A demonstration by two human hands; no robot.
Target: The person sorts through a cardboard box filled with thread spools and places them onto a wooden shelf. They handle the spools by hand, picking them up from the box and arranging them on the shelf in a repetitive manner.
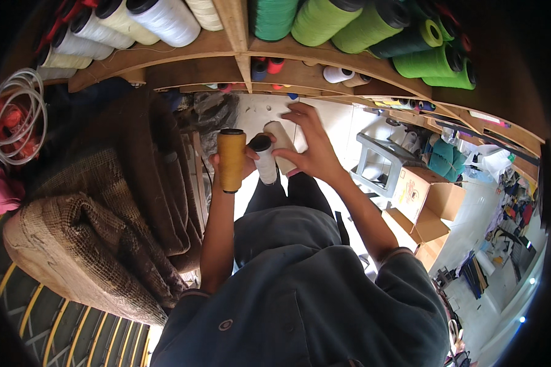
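My left hand (249, 161) is closed around a mustard-yellow thread cone (231, 160), which stands upright and hides most of the palm. Fingers show between this cone and a pale grey-white thread cone (265, 164) with a black top, leaning beside it. A cream thread cone (280, 136) tilts just behind the grey-white one. My right hand (312, 144) has its fingers stretched and spread, with the thumb lying across the cream cone near the grey-white one. What supports the two pale cones is partly hidden.
Wooden shelves (242, 55) ahead hold several thread cones, with green ones (327, 21) and white ones (165, 21). Brown folded fabric (98, 226) is piled at left. A grey plastic stool (373, 162) and an open cardboard box (425, 199) stand at right, near scattered scraps.
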